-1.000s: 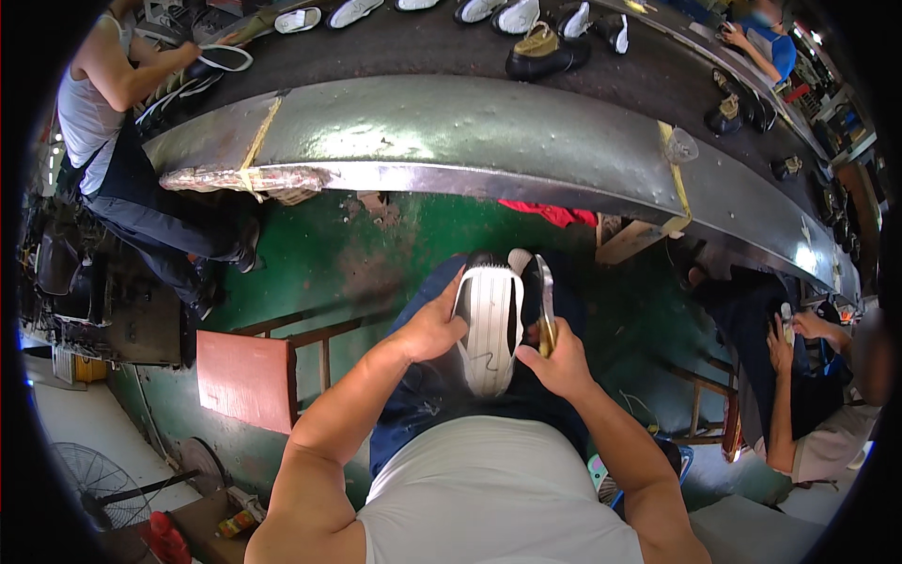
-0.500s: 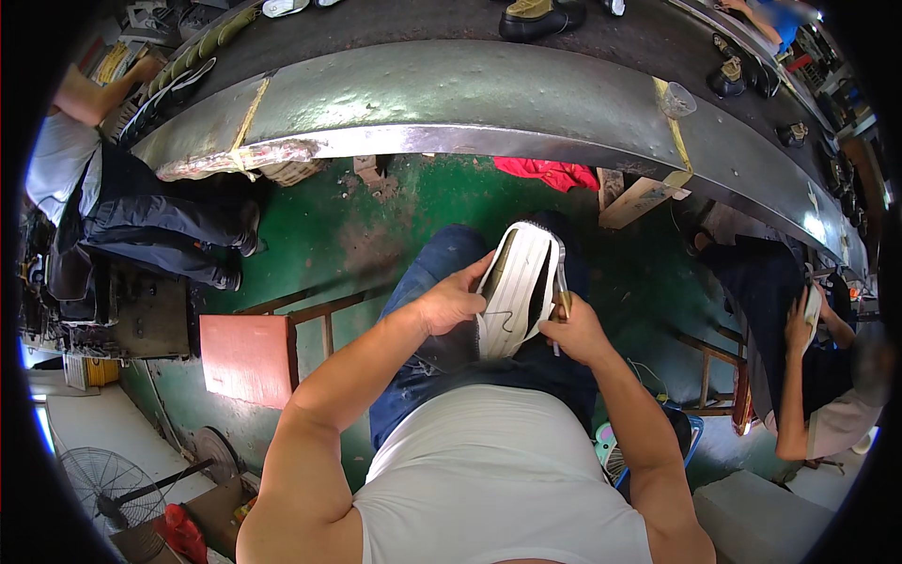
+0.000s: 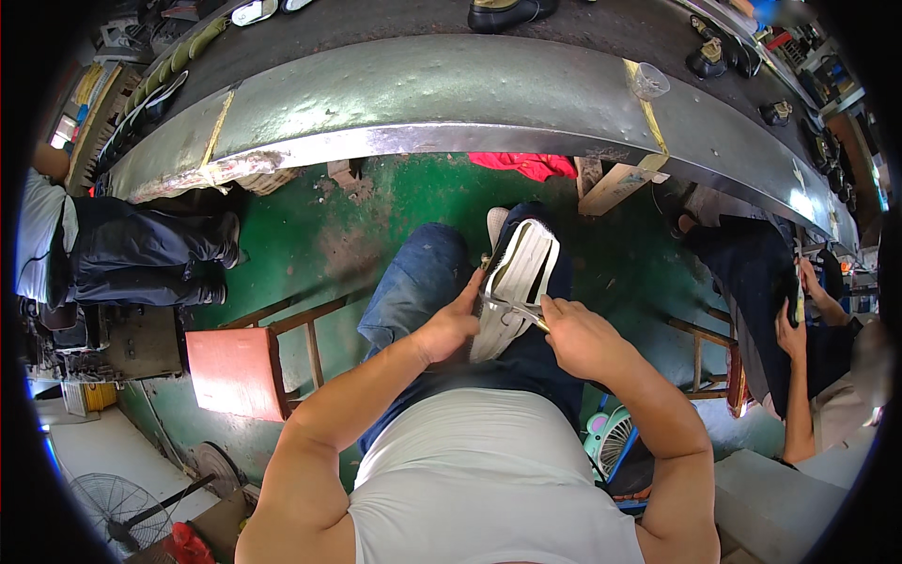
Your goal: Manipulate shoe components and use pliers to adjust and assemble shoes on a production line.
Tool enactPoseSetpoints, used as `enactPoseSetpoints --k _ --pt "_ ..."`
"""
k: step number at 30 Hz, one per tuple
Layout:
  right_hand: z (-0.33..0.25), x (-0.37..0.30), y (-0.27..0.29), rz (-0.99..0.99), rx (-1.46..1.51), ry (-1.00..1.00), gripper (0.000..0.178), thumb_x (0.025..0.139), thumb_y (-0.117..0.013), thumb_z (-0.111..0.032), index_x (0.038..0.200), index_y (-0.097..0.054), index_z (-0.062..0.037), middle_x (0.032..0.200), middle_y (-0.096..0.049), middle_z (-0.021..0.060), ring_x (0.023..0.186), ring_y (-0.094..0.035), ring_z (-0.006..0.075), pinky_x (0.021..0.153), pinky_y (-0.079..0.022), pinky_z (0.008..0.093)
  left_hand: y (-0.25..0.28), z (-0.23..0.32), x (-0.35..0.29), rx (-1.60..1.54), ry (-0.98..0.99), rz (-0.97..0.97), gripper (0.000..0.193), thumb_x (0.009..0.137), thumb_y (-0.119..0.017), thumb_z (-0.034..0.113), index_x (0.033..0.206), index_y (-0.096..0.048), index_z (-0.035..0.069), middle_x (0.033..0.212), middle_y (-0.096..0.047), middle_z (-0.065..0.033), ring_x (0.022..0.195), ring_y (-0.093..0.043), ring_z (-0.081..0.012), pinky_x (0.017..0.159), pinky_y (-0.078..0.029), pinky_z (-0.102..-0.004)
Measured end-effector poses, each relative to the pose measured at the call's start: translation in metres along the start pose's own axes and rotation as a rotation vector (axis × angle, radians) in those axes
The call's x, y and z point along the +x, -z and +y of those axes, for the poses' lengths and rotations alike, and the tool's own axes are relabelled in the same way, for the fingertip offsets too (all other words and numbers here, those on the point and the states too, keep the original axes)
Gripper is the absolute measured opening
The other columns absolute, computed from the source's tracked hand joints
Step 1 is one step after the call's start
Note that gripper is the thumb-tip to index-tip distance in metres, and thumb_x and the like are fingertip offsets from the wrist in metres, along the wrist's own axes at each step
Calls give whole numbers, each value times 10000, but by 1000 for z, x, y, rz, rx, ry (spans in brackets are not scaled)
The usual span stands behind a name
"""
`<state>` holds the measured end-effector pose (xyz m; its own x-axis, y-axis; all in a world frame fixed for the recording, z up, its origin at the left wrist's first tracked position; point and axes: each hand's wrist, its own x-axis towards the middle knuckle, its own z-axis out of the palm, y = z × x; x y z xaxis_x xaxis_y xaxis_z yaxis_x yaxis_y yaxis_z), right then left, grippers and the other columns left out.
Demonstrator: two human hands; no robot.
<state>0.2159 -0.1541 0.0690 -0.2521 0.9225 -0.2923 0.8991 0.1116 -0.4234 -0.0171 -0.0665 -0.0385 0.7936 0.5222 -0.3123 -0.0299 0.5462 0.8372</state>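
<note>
A white shoe (image 3: 528,263), with pale strips and a dark gap along one side, rests on my lap. My left hand (image 3: 451,329) is closed on its left edge, fingers partly hidden. In my right hand (image 3: 581,336) is a slim metal tool with a brownish handle (image 3: 515,306). It lies across the shoe's near half, its tip pointing left toward my left hand. The tool's exact kind is too small to make out. A thin dark curved line shows on the shoe beside the tool.
A long metal-edged bench (image 3: 395,94) runs across the far side, with several shoes on its dark top. A red stool (image 3: 235,371) stands left. People sit or stand at both sides. Red cloth (image 3: 526,165) lies under the bench; a green fan (image 3: 613,437) sits lower right.
My right hand has swung the tool from along the shoe's right side to lying across it. The shoe is tilted more to the right. The whole view has shifted slightly.
</note>
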Motion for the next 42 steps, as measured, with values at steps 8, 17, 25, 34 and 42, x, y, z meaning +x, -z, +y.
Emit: enactPoseSetpoints --k 8,17,25,34,42 --pt "-6 18 -38 -156 304 -48 292 926 -624 -255 994 -611 29 871 -683 240 854 -654 453 785 -518 509 -14 3 20 -165 237 590 677 1069 -276 550 1552 -353 82 1566 -396 -112 1422 -382 -225 1159 -319 -364" --pt "17 22 -30 21 217 -37 476 906 -633 -161 1299 -511 79 1093 -646 278 1011 -626 450 906 -504 475 3 -6 24 660 -57 700 468 1077 -345 318 1334 -586 10 1228 -635 -286 1181 -586 -450 1011 -474 -451" --pt "34 46 -46 217 152 -150 305 904 -662 -160 1152 -565 -11 1025 -668 198 918 -661 396 778 -535 477 9 -12 30 943 -319 505 513 1041 -442 240 1534 -354 128 1463 -456 -269 1194 -580 -440 1006 -497 -441" --pt "66 46 -12 -165 606 -317 259 925 -652 -201 1065 -620 14 768 -670 175 783 -676 374 721 -519 427 -1 42 30 1216 89 198 597 1038 -422 270 1593 -204 290 1550 -283 -324 998 -667 -474 909 -561 -467" --pt "71 72 -49 362 484 -43 304 984 -577 -269 1132 -620 -8 910 -680 232 864 -664 426 749 -523 485 -12 61 31 1325 140 118 572 1045 -419 315 1584 -226 305 1510 -326 -356 958 -677 -483 880 -580 -471"
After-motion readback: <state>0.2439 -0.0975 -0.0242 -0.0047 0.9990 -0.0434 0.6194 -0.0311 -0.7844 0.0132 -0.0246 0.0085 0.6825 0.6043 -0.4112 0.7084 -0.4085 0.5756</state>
